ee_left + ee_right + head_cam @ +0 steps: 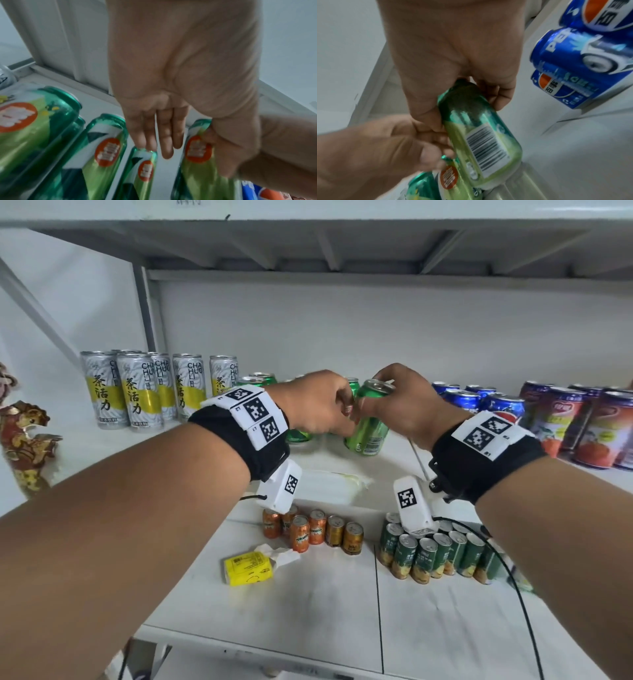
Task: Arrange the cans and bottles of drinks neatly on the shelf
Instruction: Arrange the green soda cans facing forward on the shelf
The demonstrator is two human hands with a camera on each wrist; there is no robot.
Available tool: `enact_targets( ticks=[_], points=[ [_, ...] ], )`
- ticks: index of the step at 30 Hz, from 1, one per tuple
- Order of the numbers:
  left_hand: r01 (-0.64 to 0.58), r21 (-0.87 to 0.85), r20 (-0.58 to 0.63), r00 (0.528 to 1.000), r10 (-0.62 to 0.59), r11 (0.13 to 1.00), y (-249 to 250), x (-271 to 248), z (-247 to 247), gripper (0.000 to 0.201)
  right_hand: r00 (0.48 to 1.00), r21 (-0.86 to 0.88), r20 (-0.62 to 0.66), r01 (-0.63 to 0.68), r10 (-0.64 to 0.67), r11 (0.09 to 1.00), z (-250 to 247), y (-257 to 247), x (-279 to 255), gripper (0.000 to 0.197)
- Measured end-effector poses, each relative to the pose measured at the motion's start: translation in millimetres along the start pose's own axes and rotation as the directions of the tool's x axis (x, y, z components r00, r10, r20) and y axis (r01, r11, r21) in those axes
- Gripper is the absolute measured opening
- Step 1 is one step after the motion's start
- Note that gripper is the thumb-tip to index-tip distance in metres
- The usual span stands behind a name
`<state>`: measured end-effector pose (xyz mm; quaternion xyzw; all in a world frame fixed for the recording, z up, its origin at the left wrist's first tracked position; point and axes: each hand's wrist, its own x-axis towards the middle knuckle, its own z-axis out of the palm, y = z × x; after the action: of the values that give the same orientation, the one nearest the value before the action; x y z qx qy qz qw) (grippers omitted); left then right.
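Note:
A green can (368, 426) tilts above the white shelf (394, 460), barcode towards me. My right hand (375, 392) grips it round the top rim, thumb on one side and fingers on the other, as the right wrist view shows (464, 105). My left hand (346, 412) meets it from the left. In the left wrist view its thumb (223, 142) pinches the can's orange-labelled side (197, 169), and the other fingers (164, 142) point down. More green cans (106, 148) stand upright just left of it (298, 435).
Tall white-and-yellow cans (137, 392) stand at the left and blue cola cans (479, 402) at the right, beside red fruit cans (596, 429). The lower shelf holds small orange cans (308, 530), dark green cans (438, 553) and a yellow pack (248, 570). A figurine (24, 440) stands far left.

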<state>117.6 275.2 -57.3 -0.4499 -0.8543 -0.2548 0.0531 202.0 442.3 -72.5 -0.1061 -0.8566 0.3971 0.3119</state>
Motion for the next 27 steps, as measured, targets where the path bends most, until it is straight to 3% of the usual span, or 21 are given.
enact_targets(
  ticks=[2, 5, 13, 16, 20, 25, 27],
  points=[
    [0.010, -0.069, 0.082, 0.997, -0.004, 0.998, 8.8, -1.7, 15.9, 0.041, 0.999, 0.171, 0.043, -0.002, -0.006, 0.985, -11.7, 4.8, -10.1, 0.048],
    [0.023, -0.269, 0.107, 0.994, 0.007, 0.963, 19.2, -4.3, 37.0, 0.044, 0.991, 0.365, 0.127, -0.010, -0.040, 0.931, -23.0, 15.6, -21.9, 0.054],
    [0.034, -0.561, -0.009, 0.999, -0.047, 0.827, 4.5, -11.2, 65.0, 0.050, 0.995, 0.561, 0.079, -0.100, 0.066, 0.822, 2.9, 43.0, -33.7, 0.065],
    [0.012, -0.630, -0.042, 0.998, -0.050, 0.777, -5.0, -13.0, 73.6, 0.058, 0.986, 0.587, 0.122, -0.166, 0.117, 0.792, 14.1, 44.8, -39.8, 0.079],
    [-0.003, -0.677, -0.016, 1.000, -0.011, 0.736, -16.2, -14.2, 80.0, 0.068, 0.984, 0.594, 0.120, -0.176, 0.129, 0.785, 17.5, 47.6, -48.1, 0.059],
    [0.019, -0.823, 0.035, 0.999, 0.017, 0.568, -23.8, -6.9, 85.9, 0.047, 0.968, 0.658, 0.169, -0.251, 0.185, 0.710, 10.7, 45.3, -49.4, 0.054],
    [0.029, -0.841, 0.037, 0.999, 0.004, 0.540, -28.5, -4.6, 86.6, 0.042, 0.965, 0.663, 0.193, -0.262, 0.178, 0.701, 12.2, 45.5, -48.9, 0.047]
  ],
)
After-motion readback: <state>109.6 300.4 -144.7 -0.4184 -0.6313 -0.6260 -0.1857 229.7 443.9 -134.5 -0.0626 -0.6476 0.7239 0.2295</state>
